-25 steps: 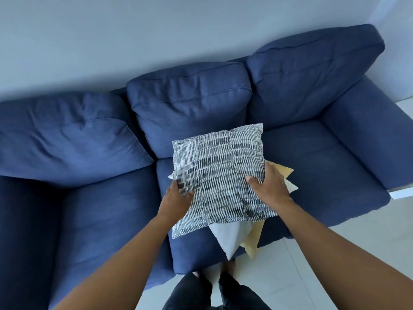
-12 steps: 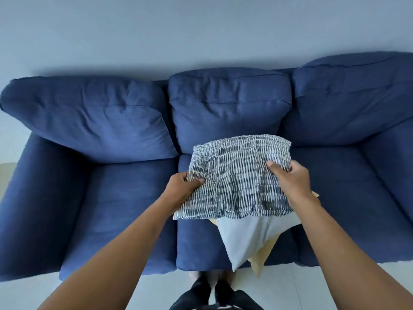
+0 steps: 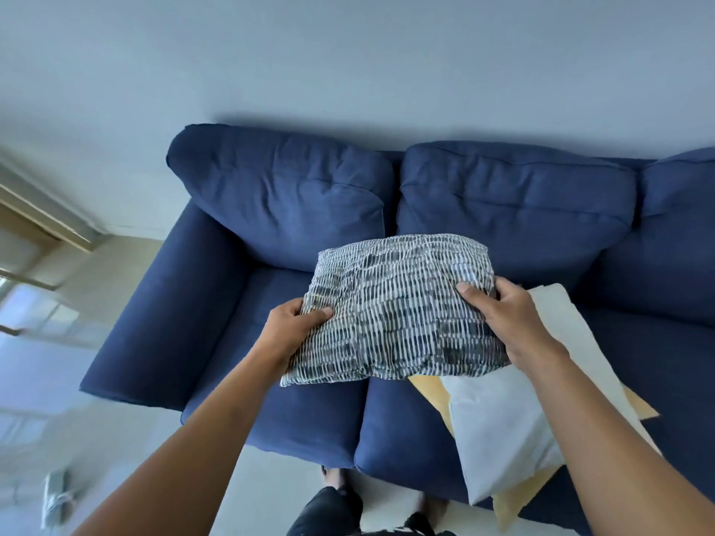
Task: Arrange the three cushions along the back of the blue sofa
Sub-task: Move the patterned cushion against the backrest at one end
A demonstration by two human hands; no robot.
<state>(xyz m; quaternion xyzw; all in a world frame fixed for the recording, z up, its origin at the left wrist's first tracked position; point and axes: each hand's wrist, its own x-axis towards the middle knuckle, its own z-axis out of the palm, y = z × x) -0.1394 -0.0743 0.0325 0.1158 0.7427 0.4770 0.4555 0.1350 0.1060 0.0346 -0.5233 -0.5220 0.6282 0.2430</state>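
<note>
Patterned cushion: the cushion with dark dashes on white sits at the centre of the frame, held above the seam between the left and middle seat pads, its far edge just below the gap between two back pads.
Left hand: the left hand grips the cushion's left edge, thumb on top and fingers curled under.
Right hand: the right hand clamps the right edge, thumb on top, fingers wrapped behind.
White cushion: the white cushion lies on the middle seat at lower right, its front corner hanging past the seat's front edge, partly under the right forearm.
Yellow cushion: the yellow cushion lies beneath the white one, only its corners showing.
Sofa: the blue sofa fills the middle of the frame; its left armrest runs down the left side, and the right end is cut off by the frame edge.
Open room: the left seat pad and the back pad above it are bare.
Floor: pale floor shows below the sofa's front edge, with blurred objects at lower left.
</note>
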